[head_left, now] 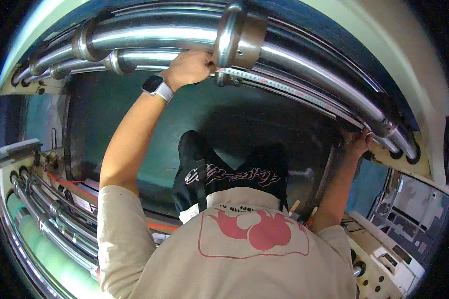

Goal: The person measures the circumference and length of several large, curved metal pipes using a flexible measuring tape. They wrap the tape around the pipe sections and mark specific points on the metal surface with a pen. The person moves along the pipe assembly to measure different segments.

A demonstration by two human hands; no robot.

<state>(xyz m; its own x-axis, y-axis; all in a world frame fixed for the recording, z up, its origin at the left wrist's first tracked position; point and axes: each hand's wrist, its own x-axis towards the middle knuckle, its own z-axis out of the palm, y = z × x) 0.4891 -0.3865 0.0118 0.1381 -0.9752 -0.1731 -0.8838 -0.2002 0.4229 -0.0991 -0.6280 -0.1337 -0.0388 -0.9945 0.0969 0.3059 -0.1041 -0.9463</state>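
Observation:
A measuring tape (289,89) is stretched along the underside of thick chrome bars (304,62) at the top of a large machine. My left hand (189,67), with a white smartwatch (157,87) on its wrist, is closed on one end of the tape beside a wide metal collar (232,35) on the bar. My right hand (359,142) pinches the other end against the machine frame, where the bars meet the cream end plate (424,149). Both arms reach up and apart. My beige shirt with a pink print (249,234) and dark trousers (224,169) fill the lower middle.
More chrome bars (50,224) run along the lower left, with red lines (70,184) across them. A dark green machine cavity (129,124) lies behind my arms. A cream control panel with knobs and buttons (384,259) sits at the lower right.

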